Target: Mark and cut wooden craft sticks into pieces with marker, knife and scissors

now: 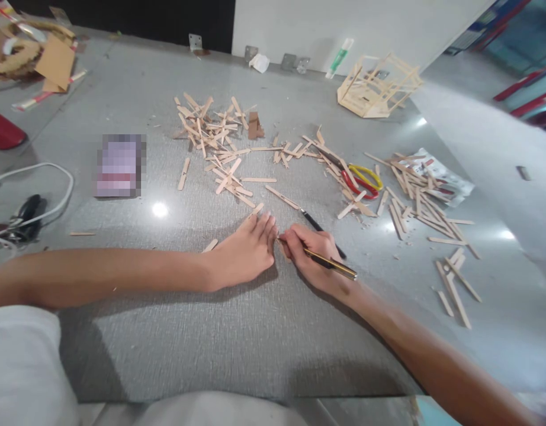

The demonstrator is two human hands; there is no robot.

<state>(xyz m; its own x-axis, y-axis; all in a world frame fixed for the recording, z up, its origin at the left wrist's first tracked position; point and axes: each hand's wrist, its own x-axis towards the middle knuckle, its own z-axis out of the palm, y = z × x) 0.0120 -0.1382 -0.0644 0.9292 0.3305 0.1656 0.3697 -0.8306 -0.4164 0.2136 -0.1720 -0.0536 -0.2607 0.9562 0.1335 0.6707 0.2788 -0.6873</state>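
The left hand (pixel 249 248) partly hides a stick (pixel 210 245); the edge crops a red object (pixel 3 130); a purple item (pixel 118 164) is pixelated.

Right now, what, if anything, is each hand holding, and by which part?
The right hand grips a pencil near its tip. The left hand is palm down; whether it grips anything cannot be told.

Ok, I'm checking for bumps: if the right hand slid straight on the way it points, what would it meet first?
Most likely the left hand, which lies just ahead of the right hand and its pencil; the gap is hard to judge.
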